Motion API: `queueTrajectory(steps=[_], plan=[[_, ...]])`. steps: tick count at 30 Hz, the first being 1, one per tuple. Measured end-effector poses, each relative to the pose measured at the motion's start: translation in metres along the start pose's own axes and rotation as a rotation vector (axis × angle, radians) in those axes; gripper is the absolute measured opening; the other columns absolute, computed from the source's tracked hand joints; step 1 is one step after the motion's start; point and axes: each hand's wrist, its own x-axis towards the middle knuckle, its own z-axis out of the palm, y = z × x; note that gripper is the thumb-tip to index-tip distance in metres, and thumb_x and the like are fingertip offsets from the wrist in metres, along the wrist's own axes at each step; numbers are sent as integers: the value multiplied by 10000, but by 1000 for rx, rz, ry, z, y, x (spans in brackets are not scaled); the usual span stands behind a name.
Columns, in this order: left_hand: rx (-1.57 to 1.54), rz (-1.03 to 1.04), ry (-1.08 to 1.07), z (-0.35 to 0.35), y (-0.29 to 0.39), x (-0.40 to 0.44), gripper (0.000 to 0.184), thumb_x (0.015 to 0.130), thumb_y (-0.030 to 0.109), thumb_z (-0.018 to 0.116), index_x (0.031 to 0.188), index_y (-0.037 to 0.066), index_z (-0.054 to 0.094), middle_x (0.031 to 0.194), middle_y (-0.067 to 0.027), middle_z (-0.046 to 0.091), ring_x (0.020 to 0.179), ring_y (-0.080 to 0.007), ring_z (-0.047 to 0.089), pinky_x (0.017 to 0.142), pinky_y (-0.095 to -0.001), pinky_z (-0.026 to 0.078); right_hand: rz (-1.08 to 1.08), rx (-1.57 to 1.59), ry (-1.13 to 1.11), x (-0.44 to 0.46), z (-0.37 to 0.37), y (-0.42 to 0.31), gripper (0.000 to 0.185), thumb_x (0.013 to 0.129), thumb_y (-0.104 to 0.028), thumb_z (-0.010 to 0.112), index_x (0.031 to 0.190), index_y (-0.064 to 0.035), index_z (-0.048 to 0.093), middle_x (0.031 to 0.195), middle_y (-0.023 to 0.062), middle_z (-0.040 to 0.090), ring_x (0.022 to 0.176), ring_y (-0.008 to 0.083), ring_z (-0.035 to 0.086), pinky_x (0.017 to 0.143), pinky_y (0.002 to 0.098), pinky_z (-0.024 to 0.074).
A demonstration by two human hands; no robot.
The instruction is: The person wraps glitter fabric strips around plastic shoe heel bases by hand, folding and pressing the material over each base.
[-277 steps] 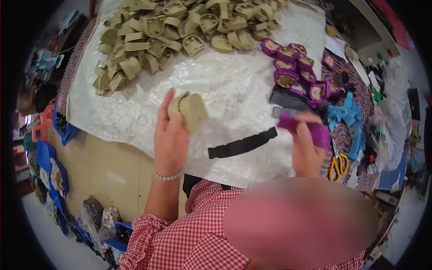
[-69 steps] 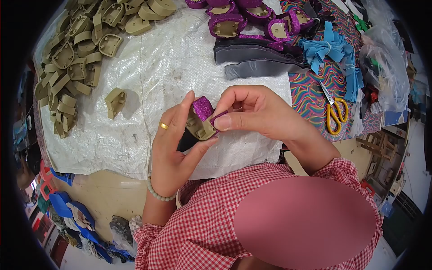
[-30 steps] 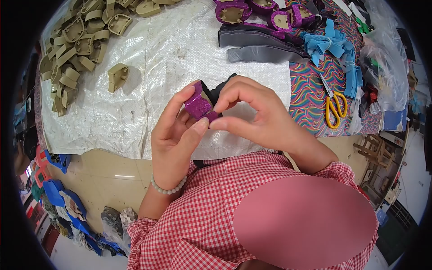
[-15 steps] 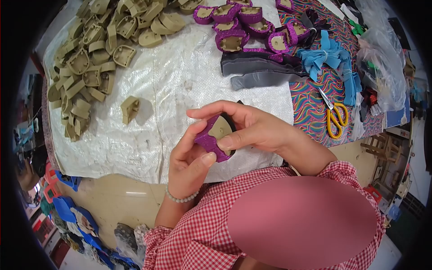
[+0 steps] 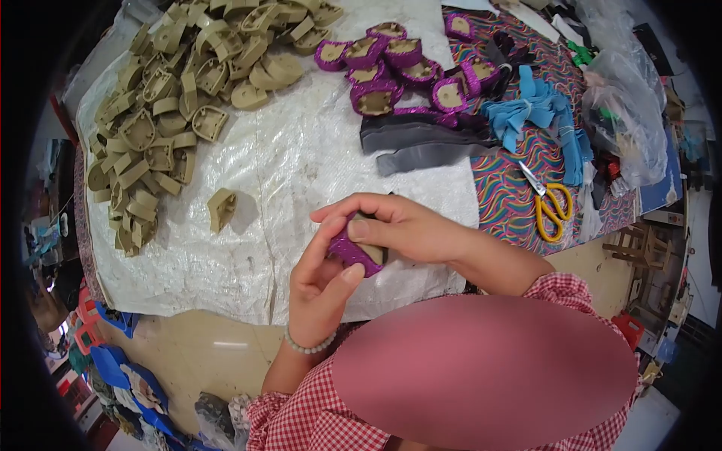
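Observation:
Between my two hands, low over the white sheet, is a beige shoe heel (image 5: pixel 369 252) with a purple glitter strip (image 5: pixel 344 249) round its side. My left hand (image 5: pixel 322 282), with a beaded bracelet at the wrist, cups it from the left, thumb on the purple lower edge. My right hand (image 5: pixel 402 229) grips it from the right, its thumb pressing near the upper rim of the beige face. A dark edge shows on the right side of the heel. The fingers behind it are partly hidden.
Bare beige heels (image 5: pixel 162 128) lie heaped at the left, with one single heel (image 5: pixel 222 209) nearer. Purple-covered heels (image 5: pixel 376 98) are grouped at the back, by dark strips (image 5: pixel 429 139). Blue strips (image 5: pixel 530 113) and yellow-handled scissors (image 5: pixel 553 210) rest on the patterned cloth at the right.
My right thumb has moved up and left across the beige face to near the purple rim. The heel has turned slightly in my hands. The whole view has shifted a little.

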Motion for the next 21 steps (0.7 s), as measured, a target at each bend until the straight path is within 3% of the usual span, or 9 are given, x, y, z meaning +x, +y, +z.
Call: queueTrajectory(steps=[1,4,8,10,12,15,18,19,21], plan=[[-46,-3,48,2,-1,2,605,870,24,536,1420,1,284,1378,-151,407,1263,-265,434,1039,-437,385,12,-12,45,1,0,3,427,933,-252,557,1300,-48,481,1402,114,438,1256,227,444,1035,345,358],[-64,-8,186,5,0,9,526,903,38,511,1389,-16,316,1314,-147,473,1188,-251,504,1000,-406,425,-660,-891,493,0,2,-6,433,863,-253,643,1255,-100,545,1255,122,546,1159,260,527,968,343,416],[51,-7,231,-15,-1,1,439,968,163,475,1353,-23,373,1264,-139,522,1101,-228,566,985,-366,427,-928,-1258,129,-4,4,-5,645,725,-332,758,1283,-104,528,1261,111,556,1224,325,484,1053,474,334],[-192,-44,185,-16,-4,2,470,993,278,449,1347,-21,376,1269,-148,522,1112,-236,562,985,-371,431,-735,-975,152,-12,4,-11,660,704,-329,773,1283,-121,533,1237,88,570,1207,317,496,1040,483,354],[-263,-149,174,-7,-3,6,698,938,557,362,1364,4,358,1299,-190,494,1141,-301,548,946,-395,475,-490,-584,167,-16,7,-13,628,729,-320,750,1294,-155,531,1215,103,559,1192,312,496,1001,472,408],[-525,-252,-128,-37,-18,1,845,877,651,394,1436,33,256,1405,-164,406,1235,-325,471,994,-437,433,-585,-867,231,-10,1,-2,717,721,-413,739,1325,-115,491,1334,125,489,1260,348,422,1066,497,297],[-271,-207,-133,-22,-1,4,856,870,665,387,1442,45,248,1422,-143,392,1271,-325,436,1013,-435,415,-679,-1092,199,-16,3,-18,816,708,-446,722,1368,-64,430,1389,113,455,1327,334,369,1105,534,204],[-240,-171,-9,-9,2,5,828,867,593,510,1415,14,286,1361,-159,445,1222,-287,485,971,-420,449,-649,-1123,159,-16,5,-18,823,711,-451,716,1371,-58,421,1388,114,455,1332,336,361,1107,537,198],[-256,-178,-27,-7,0,8,748,911,592,391,1412,43,310,1387,-142,429,1236,-284,473,995,-419,428,-634,-1176,153,-17,8,-14,829,720,-446,708,1380,-48,403,1386,117,456,1335,331,360,1111,544,192]])
